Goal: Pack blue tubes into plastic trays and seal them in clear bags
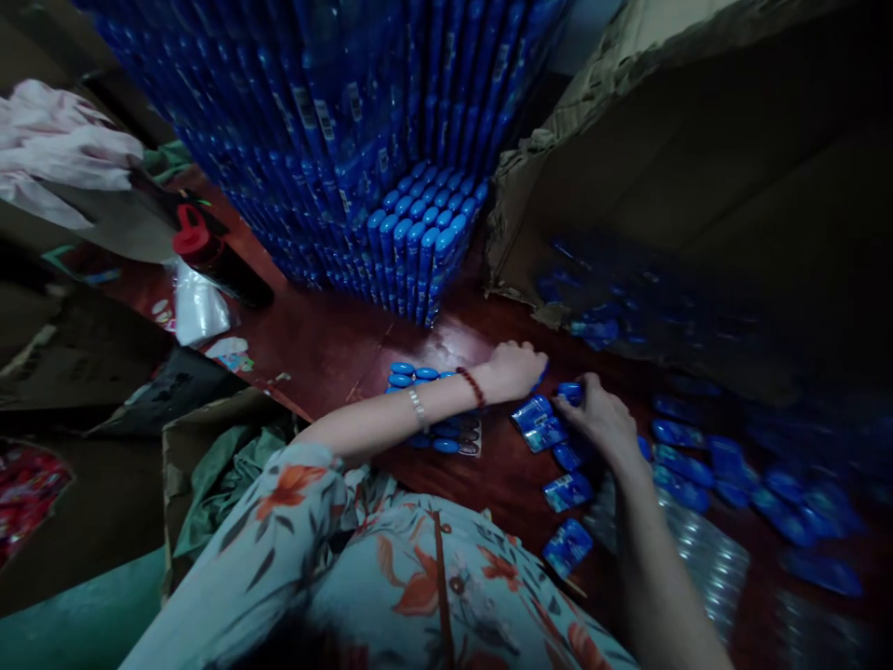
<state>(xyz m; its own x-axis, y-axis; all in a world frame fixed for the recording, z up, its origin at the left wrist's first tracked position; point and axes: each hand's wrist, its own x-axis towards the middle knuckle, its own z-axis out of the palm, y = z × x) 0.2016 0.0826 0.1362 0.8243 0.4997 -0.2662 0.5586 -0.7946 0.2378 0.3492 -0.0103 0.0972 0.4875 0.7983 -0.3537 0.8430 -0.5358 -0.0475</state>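
Observation:
My left hand (516,368), with bracelets on its wrist, reaches across the table with its fingers curled. A blue edge of a small flat pack shows beneath its fingertips. My right hand (606,414) is close by on the right, its thumb and fingers closed on a blue pack (569,391). Several loose blue packs (537,423) lie just below and between the hands. Under my left forearm, partly hidden, rows of blue packs stand on end in a clear tray (472,437).
A tall stack of wrapped blue packs (307,140) rises at the back. A torn cardboard box (628,167) with blue packs stands at right. Clear plastic trays (704,549) lie near my right forearm. A red-lidded bottle (219,261) and clear bags (199,302) are at left.

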